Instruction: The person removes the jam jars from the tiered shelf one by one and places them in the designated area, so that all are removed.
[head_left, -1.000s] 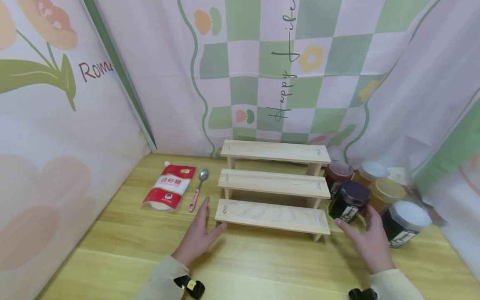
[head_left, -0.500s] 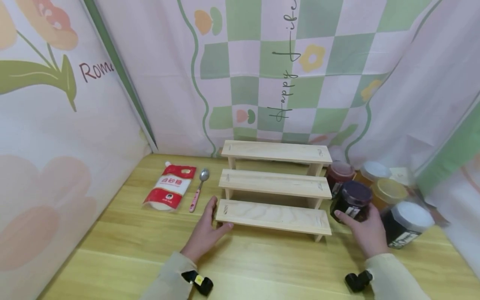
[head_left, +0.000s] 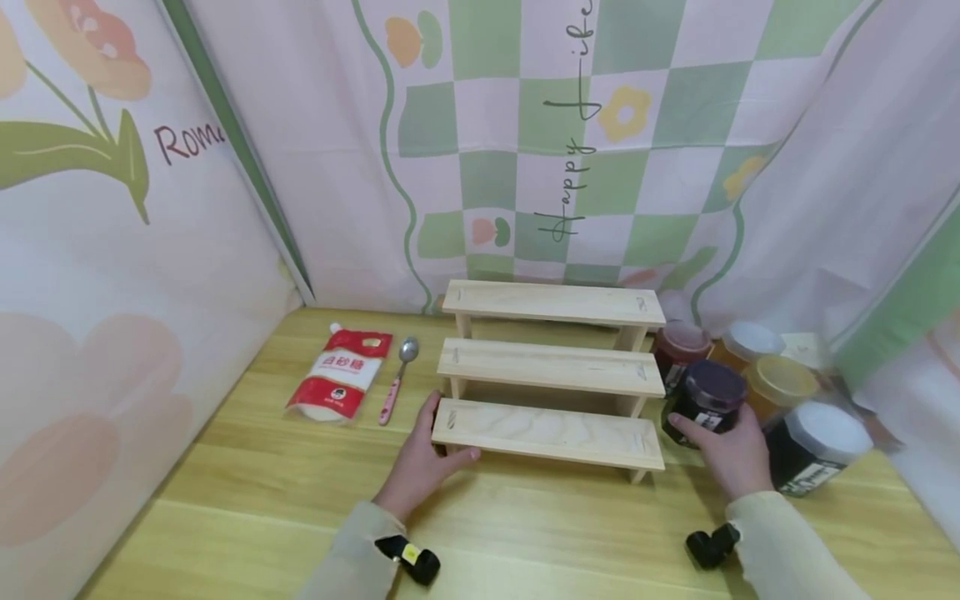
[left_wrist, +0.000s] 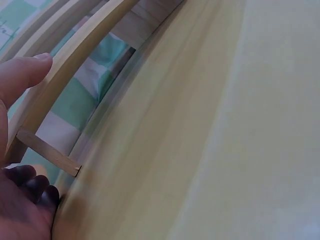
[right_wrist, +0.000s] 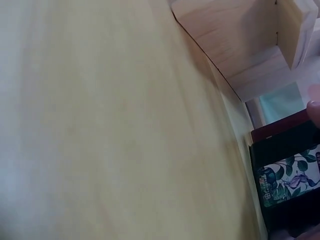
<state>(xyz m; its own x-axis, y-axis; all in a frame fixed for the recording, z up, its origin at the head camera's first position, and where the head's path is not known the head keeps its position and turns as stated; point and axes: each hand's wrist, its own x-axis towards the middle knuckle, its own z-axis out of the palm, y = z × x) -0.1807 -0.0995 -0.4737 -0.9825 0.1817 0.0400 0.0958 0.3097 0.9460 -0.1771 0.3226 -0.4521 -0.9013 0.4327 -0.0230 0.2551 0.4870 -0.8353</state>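
Observation:
A three-tier wooden shelf rack (head_left: 551,367) stands on the table. My left hand (head_left: 423,462) holds the left end of its lowest tier, thumb along the front edge and fingers round the side. In the left wrist view the fingers (left_wrist: 37,187) curl beside the rack's leg, below the board. My right hand (head_left: 731,450) grips a dark jar (head_left: 705,387) with a purple-black lid, just right of the rack. Its thumb lies across the jar's front; the other fingers are mostly hidden behind it. The right wrist view shows the jar's plant-patterned label (right_wrist: 290,175).
A dark jar with a white lid (head_left: 817,450) stands right of my right hand. Behind are a yellow-lidded jar (head_left: 780,383), a white-lidded amber jar (head_left: 746,342) and a reddish jar (head_left: 678,346). A sugar bag (head_left: 341,372) and a spoon (head_left: 399,379) lie left.
My left hand has moved right, onto the rack's lower left end. My right hand has closed further round the dark jar, its wrist shifting slightly left and up. The jar has barely moved.

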